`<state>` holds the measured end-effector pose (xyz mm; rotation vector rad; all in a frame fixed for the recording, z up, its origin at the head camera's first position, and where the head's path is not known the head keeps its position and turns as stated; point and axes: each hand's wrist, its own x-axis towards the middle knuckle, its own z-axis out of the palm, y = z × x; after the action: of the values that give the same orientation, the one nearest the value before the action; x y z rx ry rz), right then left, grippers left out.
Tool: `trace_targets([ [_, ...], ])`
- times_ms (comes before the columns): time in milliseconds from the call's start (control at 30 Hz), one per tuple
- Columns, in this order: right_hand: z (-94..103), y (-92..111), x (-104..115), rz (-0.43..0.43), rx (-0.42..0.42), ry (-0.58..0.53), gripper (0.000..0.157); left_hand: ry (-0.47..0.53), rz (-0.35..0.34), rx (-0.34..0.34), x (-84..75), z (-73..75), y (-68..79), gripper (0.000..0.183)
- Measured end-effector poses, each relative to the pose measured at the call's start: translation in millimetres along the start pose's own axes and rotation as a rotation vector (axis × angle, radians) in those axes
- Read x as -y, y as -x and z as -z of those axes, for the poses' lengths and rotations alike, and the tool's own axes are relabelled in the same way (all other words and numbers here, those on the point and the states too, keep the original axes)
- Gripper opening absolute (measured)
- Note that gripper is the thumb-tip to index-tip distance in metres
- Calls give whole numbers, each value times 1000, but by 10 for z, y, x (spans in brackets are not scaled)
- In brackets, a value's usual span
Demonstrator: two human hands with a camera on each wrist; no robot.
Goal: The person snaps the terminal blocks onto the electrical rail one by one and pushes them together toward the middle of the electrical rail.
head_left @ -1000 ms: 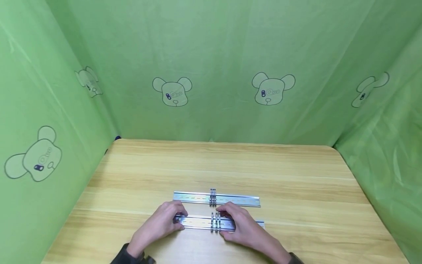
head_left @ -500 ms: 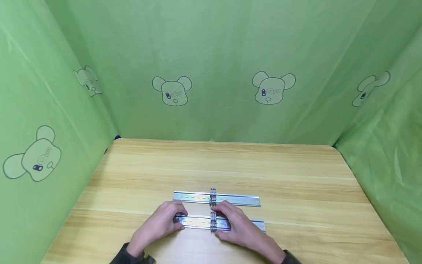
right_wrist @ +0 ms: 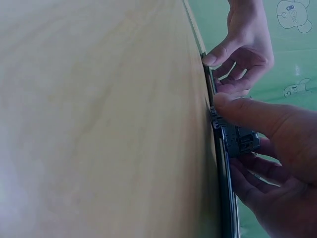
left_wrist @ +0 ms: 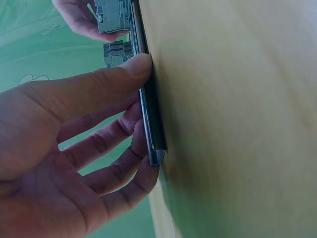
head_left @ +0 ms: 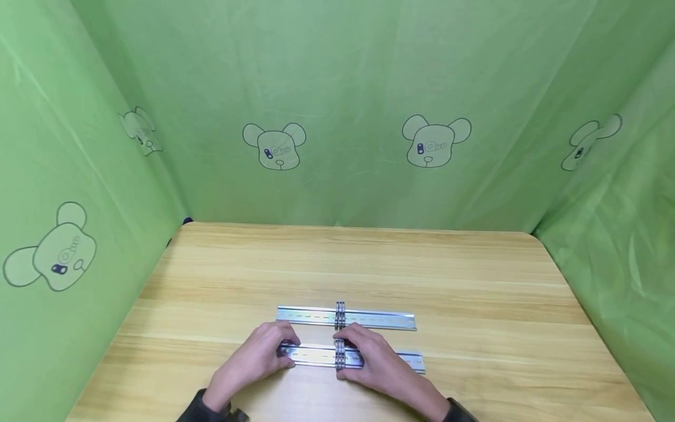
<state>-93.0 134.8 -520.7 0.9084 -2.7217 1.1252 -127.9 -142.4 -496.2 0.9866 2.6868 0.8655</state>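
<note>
Two slotted metal DIN rails lie on the table in the head view, the far rail above the near rail. My left hand grips the near rail's left end, its thumb on the front edge and fingers behind. Three thin grey terminal blocks sit side by side across the middle of the near rail. My right hand pinches these blocks from the right, thumb in front and fingers at the back. In the right wrist view the grey blocks show between thumb and fingers.
A similar group of terminal blocks is mounted on the far rail, nearly in line with the near group. The wooden table ends against green fabric walls at the back and sides.
The right hand has moved a little left along the near rail. The terminal blocks there, apart with gaps a second ago, now stand close together. The left hand keeps its place.
</note>
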Motion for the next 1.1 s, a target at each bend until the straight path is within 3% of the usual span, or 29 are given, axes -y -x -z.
trace_targets([
  [633, 8, -2, 39, -17, -28, 10, 55, 1, -8, 11, -24, -4, -11, 32],
  [1100, 22, -51, 37, -54, 6, 34, 55, -20, 4, -1, 4, -13, -36, 32],
])
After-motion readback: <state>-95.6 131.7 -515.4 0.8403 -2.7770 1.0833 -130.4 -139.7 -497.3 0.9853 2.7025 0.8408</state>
